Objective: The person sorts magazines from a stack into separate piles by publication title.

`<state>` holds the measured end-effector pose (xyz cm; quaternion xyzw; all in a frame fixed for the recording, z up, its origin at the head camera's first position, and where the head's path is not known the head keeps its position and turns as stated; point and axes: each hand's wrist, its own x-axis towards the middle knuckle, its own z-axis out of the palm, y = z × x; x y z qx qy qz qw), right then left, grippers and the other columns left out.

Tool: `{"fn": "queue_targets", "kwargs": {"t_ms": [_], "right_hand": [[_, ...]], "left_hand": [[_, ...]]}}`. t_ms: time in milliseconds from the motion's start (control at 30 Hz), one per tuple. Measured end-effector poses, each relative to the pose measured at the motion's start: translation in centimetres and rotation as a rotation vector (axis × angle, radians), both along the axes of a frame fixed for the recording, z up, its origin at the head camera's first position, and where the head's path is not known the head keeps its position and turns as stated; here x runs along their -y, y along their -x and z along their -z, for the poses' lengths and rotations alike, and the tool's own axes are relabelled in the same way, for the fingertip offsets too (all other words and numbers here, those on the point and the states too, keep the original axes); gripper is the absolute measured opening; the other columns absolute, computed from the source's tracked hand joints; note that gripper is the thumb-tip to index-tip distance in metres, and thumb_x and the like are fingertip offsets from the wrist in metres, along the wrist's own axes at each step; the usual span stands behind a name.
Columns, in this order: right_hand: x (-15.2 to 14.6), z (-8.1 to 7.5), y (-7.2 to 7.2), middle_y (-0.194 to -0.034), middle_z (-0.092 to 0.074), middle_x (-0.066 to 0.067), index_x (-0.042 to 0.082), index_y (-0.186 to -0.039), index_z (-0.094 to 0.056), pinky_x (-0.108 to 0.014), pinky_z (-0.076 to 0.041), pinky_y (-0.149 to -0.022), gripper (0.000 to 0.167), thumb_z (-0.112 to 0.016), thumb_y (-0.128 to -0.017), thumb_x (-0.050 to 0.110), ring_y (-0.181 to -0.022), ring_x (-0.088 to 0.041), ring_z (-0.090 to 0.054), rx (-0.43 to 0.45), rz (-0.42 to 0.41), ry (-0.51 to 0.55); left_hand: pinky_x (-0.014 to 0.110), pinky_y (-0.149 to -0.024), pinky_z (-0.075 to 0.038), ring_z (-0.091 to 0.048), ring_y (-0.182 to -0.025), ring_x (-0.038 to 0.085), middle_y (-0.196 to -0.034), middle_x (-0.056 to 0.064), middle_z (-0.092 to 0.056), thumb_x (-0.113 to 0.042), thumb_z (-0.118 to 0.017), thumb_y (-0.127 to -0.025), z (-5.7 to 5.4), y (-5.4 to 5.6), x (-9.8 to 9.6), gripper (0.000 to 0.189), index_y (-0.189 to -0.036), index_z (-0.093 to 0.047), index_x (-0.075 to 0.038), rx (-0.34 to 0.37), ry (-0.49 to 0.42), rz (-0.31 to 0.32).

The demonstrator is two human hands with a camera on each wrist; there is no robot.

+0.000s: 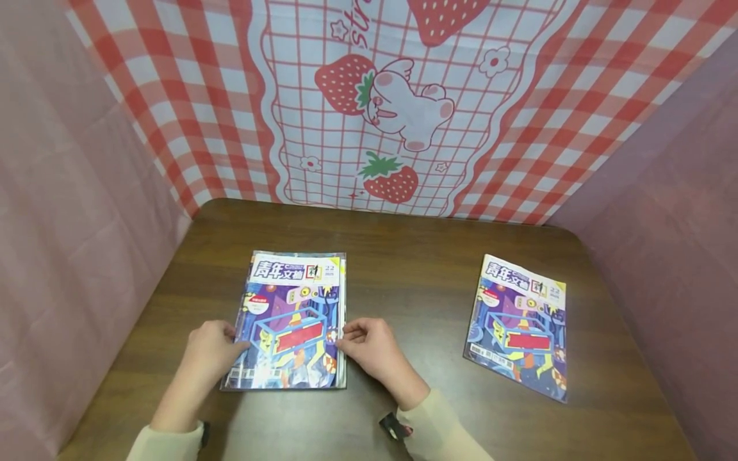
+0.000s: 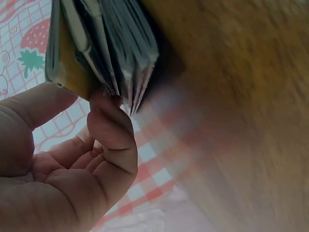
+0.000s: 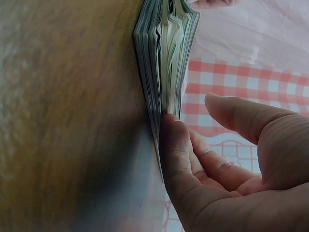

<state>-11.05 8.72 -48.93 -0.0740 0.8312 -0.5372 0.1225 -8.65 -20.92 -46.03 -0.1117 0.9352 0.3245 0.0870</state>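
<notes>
A stack of magazines (image 1: 296,301) lies on the left half of the table, its top cover purple and blue with a red block. On its left edge is my left hand (image 1: 212,349). The left wrist view shows the thumb at the upper magazine's edge and a curled index finger against the layered edges (image 2: 130,58), several magazines between them. My right hand (image 1: 373,349) is at the opposite side. In the right wrist view its bent index finger touches the page edges (image 3: 166,63), while the thumb stands apart from them.
Another magazine (image 1: 516,326) with the same cover lies slightly turned on the right of the brown table (image 1: 415,269). A red-checked strawberry cloth (image 1: 375,128) hangs behind the table. Pink curtains (image 1: 75,192) hang at both sides.
</notes>
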Motion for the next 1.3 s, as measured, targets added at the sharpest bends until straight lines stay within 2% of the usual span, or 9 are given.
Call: {"fn": "queue_targets", "kwargs": {"t_ms": [267, 533, 700, 800, 1067, 1300], "right_hand": [[0.0, 0.1, 0.1, -0.082, -0.071, -0.003, -0.006, -0.098, -0.072, -0.026, -0.058, -0.067, 0.024, -0.084, -0.084, 0.01, -0.074, -0.014, -0.069, -0.001, 0.004, -0.002], [-0.2, 0.1, 0.1, -0.082, -0.071, -0.003, -0.005, -0.098, -0.072, -0.026, -0.058, -0.067, 0.024, -0.084, -0.084, 0.01, -0.073, -0.014, -0.069, -0.002, 0.012, -0.013], [-0.3, 0.0, 0.0, -0.082, -0.071, -0.004, -0.006, -0.098, -0.072, -0.028, -0.058, -0.067, 0.025, -0.084, -0.083, 0.011, -0.074, -0.015, -0.069, 0.037, 0.011, -0.035], [-0.4, -0.2, -0.1, -0.081, -0.071, -0.005, -0.007, -0.098, -0.073, -0.029, -0.058, -0.067, 0.027, -0.085, -0.083, 0.012, -0.074, -0.015, -0.069, 0.063, 0.005, -0.054], [-0.9, 0.0, 0.1, -0.082, -0.073, -0.008, -0.009, -0.101, -0.072, -0.031, -0.058, -0.068, 0.029, -0.083, -0.084, 0.011, -0.075, -0.016, -0.07, 0.071, 0.01, -0.057], [-1.4, 0.5, 0.4, -0.082, -0.074, -0.009, -0.011, -0.104, -0.071, -0.032, -0.058, -0.069, 0.032, -0.082, -0.085, 0.011, -0.074, -0.016, -0.07, 0.09, 0.027, -0.074]], "left_hand": [[0.054, -0.074, -0.053, -0.062, -0.078, 0.035, -0.082, 0.02, -0.067, -0.008, -0.081, -0.081, -0.3, -0.3, -0.6, 0.031, -0.095, -0.065, 0.014, -0.062, 0.008, 0.001], [0.043, -0.062, -0.054, -0.059, -0.072, 0.028, -0.077, 0.013, -0.062, -0.005, -0.077, -0.086, -0.5, -0.1, -1.3, 0.026, -0.1, -0.061, 0.01, -0.035, -0.05, -0.013], [0.047, -0.068, -0.055, -0.062, -0.079, 0.031, -0.086, 0.018, -0.064, -0.004, -0.073, -0.089, -0.6, -0.1, -1.6, 0.027, -0.106, -0.058, 0.01, -0.002, -0.116, -0.02], [0.05, -0.072, -0.055, -0.065, -0.084, 0.034, -0.09, 0.021, -0.067, -0.004, -0.073, -0.09, -0.5, -0.1, -1.8, 0.026, -0.106, -0.057, 0.009, -0.005, -0.141, -0.009], [0.05, -0.071, -0.056, -0.067, -0.082, 0.034, -0.091, 0.025, -0.069, -0.003, -0.072, -0.09, -0.5, 0.0, -2.5, 0.022, -0.103, -0.056, 0.005, -0.011, -0.196, -0.004], [0.05, -0.073, -0.054, -0.067, -0.081, 0.032, -0.089, 0.023, -0.07, -0.003, -0.072, -0.089, -0.3, -0.1, -3.0, 0.023, -0.103, -0.055, 0.006, -0.02, -0.24, 0.003]]}}
